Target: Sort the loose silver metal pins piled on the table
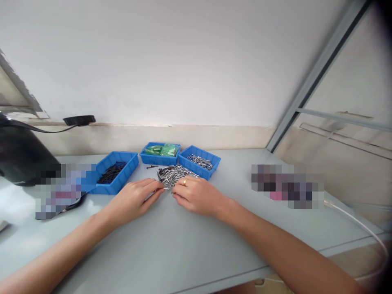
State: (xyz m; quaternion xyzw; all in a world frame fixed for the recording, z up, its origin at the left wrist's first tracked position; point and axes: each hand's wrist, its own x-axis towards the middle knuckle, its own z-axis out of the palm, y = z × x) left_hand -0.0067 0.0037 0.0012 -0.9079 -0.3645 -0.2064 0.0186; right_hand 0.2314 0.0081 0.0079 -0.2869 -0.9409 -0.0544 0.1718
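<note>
Counter (190, 245): pale grey surface, front edge nearest the viewer, both forearms lying across it.

Left hand (134, 200): palm down on the counter, fingers (154, 191) drawn together with the tips at the near-left edge of the pile; whether they pinch a piece cannot be told.

Right hand (199, 195): palm down, just beside the left hand, gold ring (184, 182) on one finger; fingers curled loosely, resting at the near-right edge of the pile, nothing visibly gripped.

Pile of silver pins (173, 174): small bright metal pieces heaped loose on the counter, directly beyond both hands and in front of the trays.

Left blue tray (114, 178): holds dark, near-black small pieces; stands left of the pile.

Middle blue tray (159, 154): holds green packets; stands behind the pile.

Right blue tray (199, 162): holds silver pieces like those of the pile; touches the pile's far-right edge.

Black object (21, 155): large, dark, at the far left of the counter, with a cable leading to a black round disc (79, 120) on the ledge by the wall.

White wall (171, 61): behind the counter.

Grey metal frame (318, 73): slanting upward at right.
</note>
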